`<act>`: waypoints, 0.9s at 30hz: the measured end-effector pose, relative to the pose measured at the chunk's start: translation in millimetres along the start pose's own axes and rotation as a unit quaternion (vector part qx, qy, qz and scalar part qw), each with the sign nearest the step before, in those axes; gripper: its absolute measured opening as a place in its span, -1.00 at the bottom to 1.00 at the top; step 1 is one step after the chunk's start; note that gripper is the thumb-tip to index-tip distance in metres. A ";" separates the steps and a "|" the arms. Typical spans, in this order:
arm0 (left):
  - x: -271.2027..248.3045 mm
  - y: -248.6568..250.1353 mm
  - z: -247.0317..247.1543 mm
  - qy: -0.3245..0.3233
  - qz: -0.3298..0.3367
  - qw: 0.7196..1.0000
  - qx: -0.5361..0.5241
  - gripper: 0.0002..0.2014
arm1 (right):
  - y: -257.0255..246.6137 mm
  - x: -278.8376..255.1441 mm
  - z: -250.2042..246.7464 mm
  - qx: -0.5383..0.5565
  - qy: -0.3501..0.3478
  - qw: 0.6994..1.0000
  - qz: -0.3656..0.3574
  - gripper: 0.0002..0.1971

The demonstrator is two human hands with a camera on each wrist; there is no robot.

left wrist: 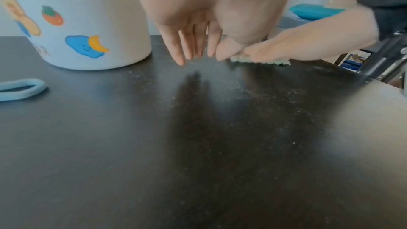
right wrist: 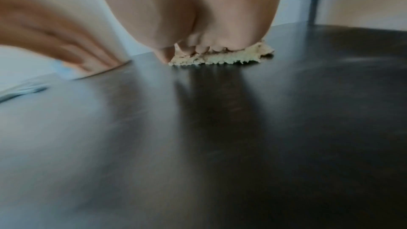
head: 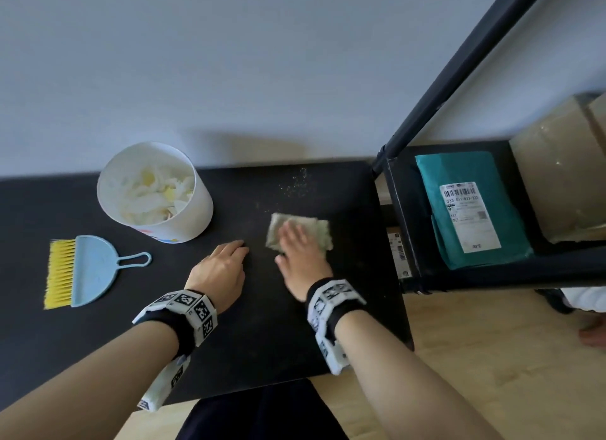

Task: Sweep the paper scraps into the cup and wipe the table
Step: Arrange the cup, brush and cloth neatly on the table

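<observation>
A white cup [head: 157, 193] with cartoon stickers [left wrist: 83, 23] stands on the black table [head: 229, 341], filled with white and yellow paper scraps [head: 154, 193]. My right hand [head: 300, 252] lies flat with straight fingers on a pale green cloth [head: 319, 231], pressing it on the tabletop right of the cup. From the right wrist view the cloth [right wrist: 231, 58] shows under my fingertips. My left hand [head: 223, 265] rests on the table beside it, fingers straight [left wrist: 193, 46], holding nothing. Fine pale dust [head: 295, 183] speckles the table beyond the cloth.
A blue dustpan [head: 95, 272] with a yellow brush [head: 60, 274] lies at the left. A black metal shelf frame [head: 426, 216] stands at the table's right end, holding a teal parcel [head: 472, 210] and cardboard boxes [head: 564, 170]. A wall runs behind the table.
</observation>
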State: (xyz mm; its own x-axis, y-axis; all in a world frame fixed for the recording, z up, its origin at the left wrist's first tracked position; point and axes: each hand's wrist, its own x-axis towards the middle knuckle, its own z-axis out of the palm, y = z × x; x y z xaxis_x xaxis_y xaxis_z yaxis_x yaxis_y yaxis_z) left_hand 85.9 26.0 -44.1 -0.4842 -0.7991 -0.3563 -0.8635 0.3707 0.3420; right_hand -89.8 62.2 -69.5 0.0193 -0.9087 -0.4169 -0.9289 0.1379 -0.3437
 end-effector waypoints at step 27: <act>22.4 4.2 -9.3 -0.013 -0.064 0.998 -0.026 -0.57 | 53.3 79.3 -48.6 -0.008 0.035 0.999 -0.018 -0.40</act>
State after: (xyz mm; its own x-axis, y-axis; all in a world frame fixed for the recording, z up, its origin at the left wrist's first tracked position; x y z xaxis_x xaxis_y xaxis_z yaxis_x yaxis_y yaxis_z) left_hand 72.7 5.2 -42.6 -0.3743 -0.8259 -0.4216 -0.9102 0.2403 0.3373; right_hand -155.7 -21.6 -80.0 0.0285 -0.9384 -0.3444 -0.9336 0.0982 -0.3446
